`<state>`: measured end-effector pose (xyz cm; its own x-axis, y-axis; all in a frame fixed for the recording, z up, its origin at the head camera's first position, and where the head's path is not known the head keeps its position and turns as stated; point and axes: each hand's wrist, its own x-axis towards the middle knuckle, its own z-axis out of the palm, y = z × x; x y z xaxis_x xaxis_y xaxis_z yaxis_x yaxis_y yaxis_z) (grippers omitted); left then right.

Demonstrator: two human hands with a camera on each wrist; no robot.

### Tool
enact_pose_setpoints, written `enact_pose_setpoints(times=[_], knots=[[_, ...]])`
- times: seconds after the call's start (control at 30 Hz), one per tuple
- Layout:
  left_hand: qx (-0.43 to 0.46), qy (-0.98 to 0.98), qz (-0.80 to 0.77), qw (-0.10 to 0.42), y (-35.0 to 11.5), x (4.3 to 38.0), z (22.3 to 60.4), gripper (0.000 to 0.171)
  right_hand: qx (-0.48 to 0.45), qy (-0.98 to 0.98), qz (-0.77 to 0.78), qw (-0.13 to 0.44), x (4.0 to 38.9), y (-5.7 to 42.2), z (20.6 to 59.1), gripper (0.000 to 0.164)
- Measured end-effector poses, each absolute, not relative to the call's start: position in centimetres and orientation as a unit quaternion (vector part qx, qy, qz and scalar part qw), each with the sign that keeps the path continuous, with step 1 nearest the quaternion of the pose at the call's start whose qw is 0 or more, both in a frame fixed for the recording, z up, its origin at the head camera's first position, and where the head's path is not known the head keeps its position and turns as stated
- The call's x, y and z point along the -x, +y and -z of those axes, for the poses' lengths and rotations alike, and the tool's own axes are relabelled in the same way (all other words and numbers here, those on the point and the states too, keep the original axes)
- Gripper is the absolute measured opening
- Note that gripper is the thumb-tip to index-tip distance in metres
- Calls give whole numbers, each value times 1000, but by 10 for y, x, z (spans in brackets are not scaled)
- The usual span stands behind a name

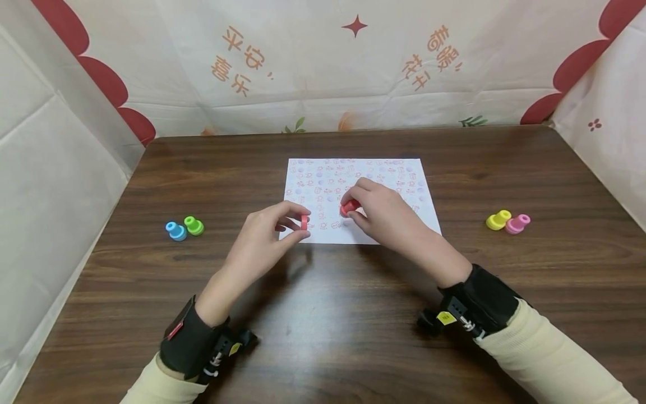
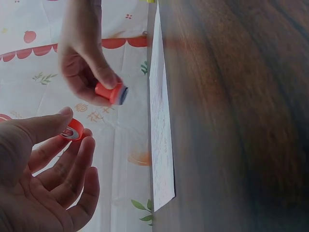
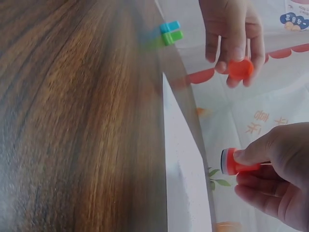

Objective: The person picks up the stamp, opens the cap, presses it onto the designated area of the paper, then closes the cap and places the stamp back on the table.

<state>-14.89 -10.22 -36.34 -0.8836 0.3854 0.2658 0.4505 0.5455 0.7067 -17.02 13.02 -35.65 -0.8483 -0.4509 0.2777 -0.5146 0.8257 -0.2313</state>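
Red stamp [image 1: 348,209]: pinched by the right hand [image 1: 378,212], dark face downward, apart from the paper [image 1: 353,237] below.
Red cap [image 1: 304,223]: pinched in the left hand [image 1: 263,231], above the paper's near-left corner.
Paper: flat toward the far edge of the table [image 1: 313,359].
Good pressing: likely means levelling the face, pushing straight down, lifting without sliding, cap kept clear.
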Motion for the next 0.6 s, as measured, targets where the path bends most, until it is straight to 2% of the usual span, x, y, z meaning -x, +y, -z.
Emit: enact_pose_setpoints(times=[0.3,0.6], knots=[[227,-873,431,35,-95,151,365,30,-229,-937,-227,131,160,131,348,22],[229,-869,437,40,-91,151,368,29,-254,-918,-260,158,153,130,347,21]])
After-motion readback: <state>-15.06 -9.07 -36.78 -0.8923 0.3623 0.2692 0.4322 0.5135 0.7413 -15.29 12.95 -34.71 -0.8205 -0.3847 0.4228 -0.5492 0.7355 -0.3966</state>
